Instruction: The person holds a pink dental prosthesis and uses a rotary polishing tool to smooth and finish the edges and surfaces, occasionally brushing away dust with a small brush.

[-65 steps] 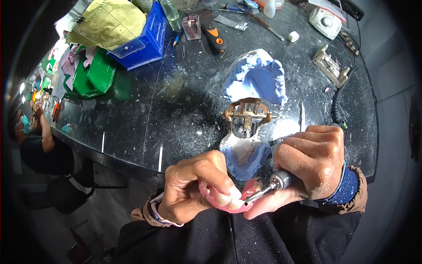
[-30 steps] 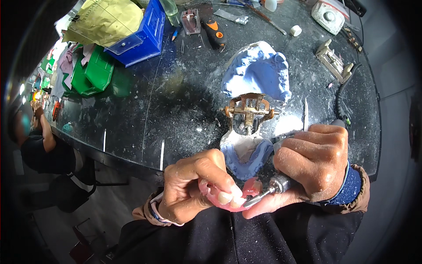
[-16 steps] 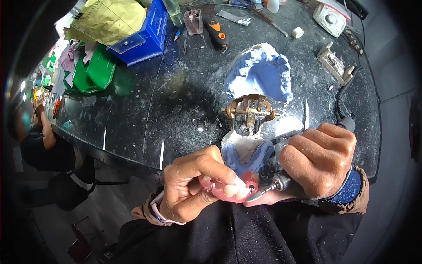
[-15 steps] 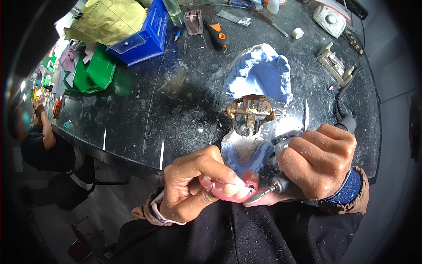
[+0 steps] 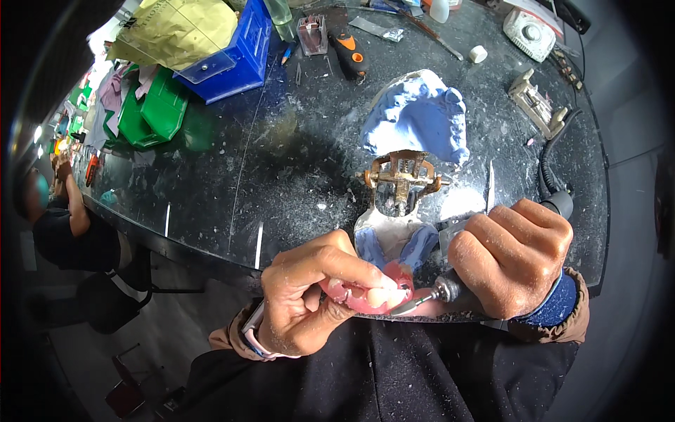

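Observation:
Between the thumb and fingers of my left hand [image 5: 309, 292] is a pink denture [image 5: 362, 299] with white teeth, held just over the table's near edge. My right hand [image 5: 510, 257] is wrapped round a rotary handpiece [image 5: 448, 288]. Its pointed metal bur [image 5: 411, 305] lies against or very close to the denture's right end; contact cannot be told for certain. Right behind the denture stands a brass-coloured articulator [image 5: 402, 179], opened out. Its far side carries a large blue dental cast [image 5: 418, 116], its near side a smaller blue-and-white cast [image 5: 383, 235], partly hidden by my left hand and the denture.
A blue bin [image 5: 232, 60] with a yellow bag [image 5: 179, 32] and a green bin [image 5: 155, 109] stand far left. An orange-black handle [image 5: 349, 53], a white control box [image 5: 529, 32] and a second articulator [image 5: 538, 104] lie farther back. Someone [image 5: 67, 228] works at the left.
The denture has turned and shifted slightly in my left hand. The bur has risen a little along the denture's right end. Both hands keep their grips.

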The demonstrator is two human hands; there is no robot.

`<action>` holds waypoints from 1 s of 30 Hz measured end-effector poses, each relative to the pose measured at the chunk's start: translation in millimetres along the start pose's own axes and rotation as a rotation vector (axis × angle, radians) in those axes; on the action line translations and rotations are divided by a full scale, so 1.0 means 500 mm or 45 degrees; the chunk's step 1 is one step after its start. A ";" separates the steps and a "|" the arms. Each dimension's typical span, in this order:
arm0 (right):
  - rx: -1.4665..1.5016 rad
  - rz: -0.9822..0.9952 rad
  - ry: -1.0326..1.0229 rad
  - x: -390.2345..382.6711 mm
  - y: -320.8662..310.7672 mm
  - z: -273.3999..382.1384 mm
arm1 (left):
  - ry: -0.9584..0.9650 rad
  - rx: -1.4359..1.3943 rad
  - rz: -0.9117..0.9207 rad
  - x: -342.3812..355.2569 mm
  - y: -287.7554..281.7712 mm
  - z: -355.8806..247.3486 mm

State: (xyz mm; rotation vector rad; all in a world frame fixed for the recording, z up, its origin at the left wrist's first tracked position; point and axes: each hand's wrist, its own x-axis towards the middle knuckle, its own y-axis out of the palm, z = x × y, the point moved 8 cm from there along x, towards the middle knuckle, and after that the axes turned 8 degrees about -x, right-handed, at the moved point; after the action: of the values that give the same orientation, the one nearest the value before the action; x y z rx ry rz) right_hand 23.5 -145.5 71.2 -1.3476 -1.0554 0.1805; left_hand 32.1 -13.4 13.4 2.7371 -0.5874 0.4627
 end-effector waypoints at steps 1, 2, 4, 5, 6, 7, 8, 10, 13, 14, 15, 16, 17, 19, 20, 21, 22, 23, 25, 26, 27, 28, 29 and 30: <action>-0.004 0.001 0.002 -0.001 0.001 0.000 | 0.001 -0.002 0.003 0.000 0.000 0.000; -0.021 -0.006 -0.004 -0.002 0.000 0.002 | 0.009 0.027 0.006 0.000 0.001 -0.001; -0.031 -0.015 -0.019 -0.002 0.000 0.003 | 0.019 0.063 -0.001 -0.001 -0.001 -0.001; -0.038 -0.001 -0.028 -0.003 0.001 0.005 | 0.028 0.067 -0.001 -0.002 -0.001 -0.001; -0.044 0.008 -0.029 -0.004 0.003 0.005 | 0.036 0.069 0.003 -0.002 -0.001 -0.002; -0.050 0.017 -0.032 -0.005 0.005 0.005 | 0.036 0.067 0.003 -0.002 0.000 -0.002; -0.073 -0.025 -0.026 -0.007 0.007 0.003 | 0.041 0.087 -0.004 -0.001 0.000 -0.003; -0.089 -0.072 -0.029 -0.008 0.009 0.004 | 0.048 0.114 -0.020 -0.001 0.002 -0.007; -0.085 -0.089 -0.043 -0.010 0.006 0.009 | 0.005 0.062 -0.065 0.000 0.004 -0.005; -0.110 -0.103 -0.038 -0.010 0.004 0.008 | 0.000 0.097 -0.053 -0.001 0.004 -0.004; -0.129 -0.120 -0.037 -0.009 0.003 0.009 | -0.006 0.137 -0.048 -0.002 0.003 -0.005; -0.127 -0.123 -0.041 -0.008 0.003 0.010 | -0.004 0.140 -0.051 -0.003 0.004 -0.006; -0.118 -0.125 -0.034 -0.008 0.003 0.010 | -0.005 0.153 -0.076 -0.004 0.003 -0.007; -0.114 -0.131 -0.031 -0.007 0.000 0.011 | 0.001 0.167 -0.100 -0.003 0.002 -0.009; -0.139 -0.128 -0.036 -0.006 -0.002 0.013 | 0.004 0.186 -0.089 -0.003 0.003 -0.011; -0.161 -0.122 -0.039 -0.005 -0.003 0.014 | 0.004 0.204 -0.078 -0.002 0.005 -0.012; -0.161 -0.123 -0.041 -0.005 -0.001 0.015 | 0.005 0.205 -0.079 -0.002 0.006 -0.014; -0.159 -0.131 -0.025 -0.005 0.000 0.013 | 0.017 0.243 -0.075 -0.001 0.007 -0.016; -0.157 -0.139 -0.013 -0.006 -0.001 0.011 | 0.031 0.281 -0.074 -0.002 0.007 -0.018; -0.149 -0.109 -0.037 -0.007 0.000 0.013 | 0.040 0.284 -0.072 -0.003 0.006 -0.018; -0.142 -0.079 -0.061 -0.007 0.001 0.016 | 0.051 0.288 -0.069 -0.003 0.005 -0.019; -0.144 -0.080 -0.063 -0.006 -0.001 0.017 | 0.054 0.288 -0.070 -0.004 0.005 -0.019; -0.161 -0.088 -0.041 -0.003 -0.003 0.016 | 0.069 0.292 -0.066 -0.004 0.007 -0.020; -0.174 -0.097 -0.020 -0.001 -0.004 0.014 | 0.083 0.299 -0.065 -0.005 0.007 -0.021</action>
State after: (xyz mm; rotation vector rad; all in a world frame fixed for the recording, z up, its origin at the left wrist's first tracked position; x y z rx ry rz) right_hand 17.2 -141.5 71.7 -1.4280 -1.1471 0.0632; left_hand 26.1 -11.7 22.6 2.9361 -0.4724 0.6425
